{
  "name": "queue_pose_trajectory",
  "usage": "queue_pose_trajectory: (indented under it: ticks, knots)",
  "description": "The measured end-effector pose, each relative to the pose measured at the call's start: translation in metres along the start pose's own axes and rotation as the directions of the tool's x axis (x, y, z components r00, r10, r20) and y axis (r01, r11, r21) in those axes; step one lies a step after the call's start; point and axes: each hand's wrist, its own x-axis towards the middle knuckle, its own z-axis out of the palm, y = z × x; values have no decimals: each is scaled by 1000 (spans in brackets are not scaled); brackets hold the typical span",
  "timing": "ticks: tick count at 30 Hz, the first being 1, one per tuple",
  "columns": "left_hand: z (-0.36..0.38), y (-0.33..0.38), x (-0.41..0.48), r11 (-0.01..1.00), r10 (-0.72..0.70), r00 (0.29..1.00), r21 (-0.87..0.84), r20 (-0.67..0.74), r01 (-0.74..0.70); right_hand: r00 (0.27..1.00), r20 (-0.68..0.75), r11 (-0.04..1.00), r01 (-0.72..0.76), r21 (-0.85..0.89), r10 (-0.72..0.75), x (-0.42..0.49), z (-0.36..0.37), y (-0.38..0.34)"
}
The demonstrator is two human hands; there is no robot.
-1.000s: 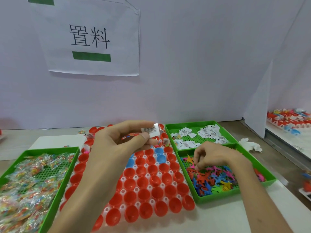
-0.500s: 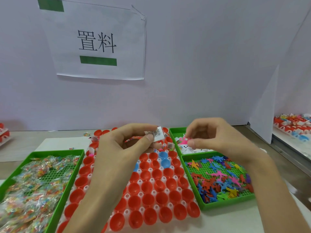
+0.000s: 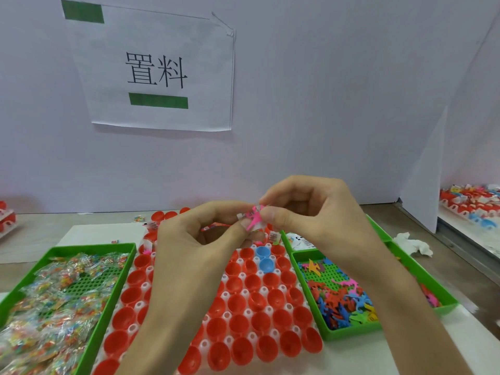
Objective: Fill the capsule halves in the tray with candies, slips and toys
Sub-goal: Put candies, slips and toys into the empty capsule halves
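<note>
A white capsule tray [image 3: 244, 292] holds many red capsule halves [image 3: 259, 299] and two blue ones [image 3: 264, 257], most of them empty; a few at the far end hold slips and toys. Above its far end my left hand [image 3: 194, 247] pinches a white paper slip [image 3: 241, 215] between thumb and forefinger. My right hand [image 3: 313, 212] pinches a small pink toy [image 3: 255, 216] and holds it against the slip, the fingertips of both hands meeting.
A green bin of wrapped candies [image 3: 62, 290] lies left of the tray. On the right are a green bin of coloured toys [image 3: 343, 299] and, behind it, a bin of slips [image 3: 300, 240], mostly hidden by my right hand. A crumpled tissue [image 3: 414, 243] lies far right.
My right hand lifted a pink toy out of the toy bin and carried it left to the slip in my left hand, which stayed raised over the tray.
</note>
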Motion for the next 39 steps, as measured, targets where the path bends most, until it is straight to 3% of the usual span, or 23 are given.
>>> queue_pose_trajectory:
  ticks: [9, 20, 28, 32, 35, 39]
  knots:
    - [-8, 1, 5, 999, -51, 989, -3, 136, 52, 1000, 3, 999, -12, -46, 12, -1, 0, -1]
    - [-19, -3, 11, 990, -8, 999, 138, 46, 1, 1000, 2, 997, -1, -71, 2, 1, 16, 7]
    - [-36, -1, 17, 950, 21, 999, 310, 48, -35, 975, -168, 984, 126, -127, -146, -3, 52, 9]
    - [-57, 6, 25, 904, 1, 989, 423, 149, -64, 980, -136, 988, 135, -77, -145, 1, 63, 8]
    - [-90, 10, 33, 834, -88, 973, 550, 213, -46, 988, -100, 985, 104, -137, -119, 13, 76, 10]
    - [-151, 2, 40, 708, -148, 989, 699, 6, 102, 998, -10, 967, 50, -249, -54, 39, 93, 21]
